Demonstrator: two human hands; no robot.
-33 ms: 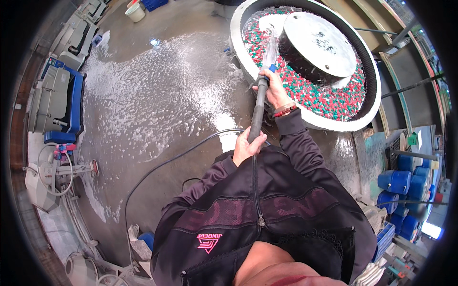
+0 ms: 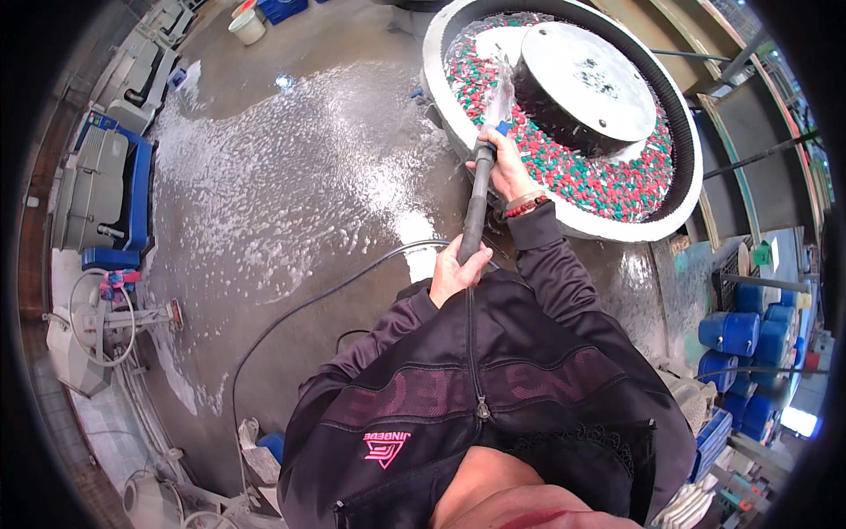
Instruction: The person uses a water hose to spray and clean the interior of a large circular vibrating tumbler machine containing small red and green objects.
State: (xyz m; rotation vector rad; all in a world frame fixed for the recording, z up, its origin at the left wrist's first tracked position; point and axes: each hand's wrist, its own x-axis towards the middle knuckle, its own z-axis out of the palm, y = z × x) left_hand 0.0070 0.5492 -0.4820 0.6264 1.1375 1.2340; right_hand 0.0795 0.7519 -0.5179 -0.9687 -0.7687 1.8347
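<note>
A grey water hose wand [image 2: 477, 207] with a blue part by its tip slants up and away from my body. My left hand [image 2: 459, 271] is closed round its near end, close to my jacket. Further up, my right hand [image 2: 506, 167] grips the wand just below the tip, with a beaded bracelet on the wrist. Water [image 2: 500, 99] streams from the tip into a big round white-rimmed tub [image 2: 564, 227]. Small red, green and white pieces [image 2: 577, 187] fill the ring round the tub's raised centre, which has a round metal lid [image 2: 589, 81]. White foam floats among them.
A dark hose [image 2: 304, 302] curves across the wet, foam-streaked floor [image 2: 264, 185] on my left. Grey and blue machines [image 2: 92, 189] line the left side. Blue drums [image 2: 730, 333] stand at right, and a white bucket [image 2: 247, 28] sits far left of the tub.
</note>
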